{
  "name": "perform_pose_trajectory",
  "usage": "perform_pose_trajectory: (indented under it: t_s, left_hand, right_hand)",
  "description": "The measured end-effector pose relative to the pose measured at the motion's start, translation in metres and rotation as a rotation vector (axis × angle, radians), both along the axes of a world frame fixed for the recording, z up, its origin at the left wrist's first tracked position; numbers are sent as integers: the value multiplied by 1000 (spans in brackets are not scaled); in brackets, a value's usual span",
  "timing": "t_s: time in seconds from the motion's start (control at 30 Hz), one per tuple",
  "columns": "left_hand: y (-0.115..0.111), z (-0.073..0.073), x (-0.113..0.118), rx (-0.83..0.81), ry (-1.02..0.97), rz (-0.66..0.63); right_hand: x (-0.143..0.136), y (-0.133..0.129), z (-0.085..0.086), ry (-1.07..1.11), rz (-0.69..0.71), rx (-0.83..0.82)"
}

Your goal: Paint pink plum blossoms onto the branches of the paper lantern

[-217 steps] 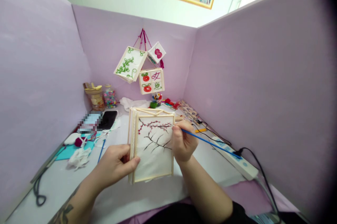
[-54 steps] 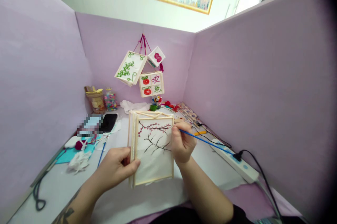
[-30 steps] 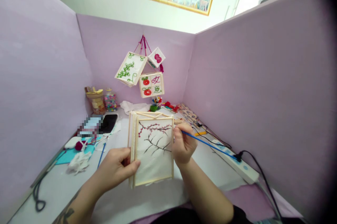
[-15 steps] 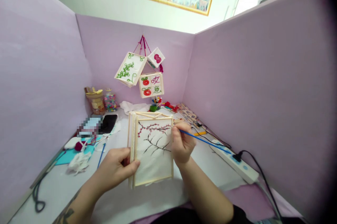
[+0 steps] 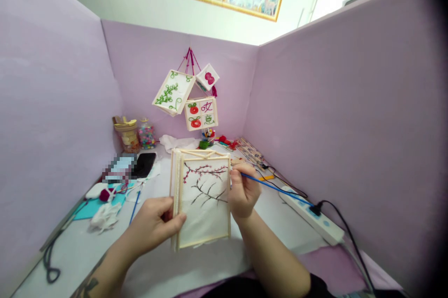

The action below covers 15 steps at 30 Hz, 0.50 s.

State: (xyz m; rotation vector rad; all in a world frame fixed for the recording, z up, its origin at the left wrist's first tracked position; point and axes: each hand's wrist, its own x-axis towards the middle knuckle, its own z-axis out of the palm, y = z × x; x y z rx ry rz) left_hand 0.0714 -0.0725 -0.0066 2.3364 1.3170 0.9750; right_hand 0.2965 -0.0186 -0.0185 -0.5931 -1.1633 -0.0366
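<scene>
My left hand (image 5: 157, 224) grips the left edge of a wooden-framed panel box (image 5: 205, 223), thumb on the front and fingers behind. Its white front carries dark painted branches; the upper ones bear small pink-red blossoms, while the lower ones are bare. My right hand (image 5: 245, 193) pinches a blue paintbrush (image 5: 276, 187) at the panel's upper right edge. The brush handle slants down to the right, towards the power strip. My fingers hide the brush tip, so I cannot tell whether it touches the panel.
Framed panels (image 5: 201, 114) hang ahead on purple cords. A white power strip (image 5: 315, 216) with a plugged-in black cable lies right. At left are a black phone (image 5: 144, 164), turquoise sheet (image 5: 86, 209), another blue brush (image 5: 135, 207) and a bead jar (image 5: 147, 135). Lilac partitions (image 5: 332, 102) enclose the table.
My right hand has shifted very slightly to the right, and the brush handle with it. My left hand and the framed box look unmoved.
</scene>
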Motion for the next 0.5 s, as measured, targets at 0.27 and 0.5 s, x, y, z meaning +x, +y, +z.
perform_pose_trajectory:
  t_s: [0.27, 0.5]
  left_hand:
    - [-1, 0, -1, 3, 22, -7]
    - [1, -3, -2, 15, 27, -3]
  right_hand:
    - [0, 0, 1, -17, 3, -8]
    - [0, -1, 1, -6, 54, -4]
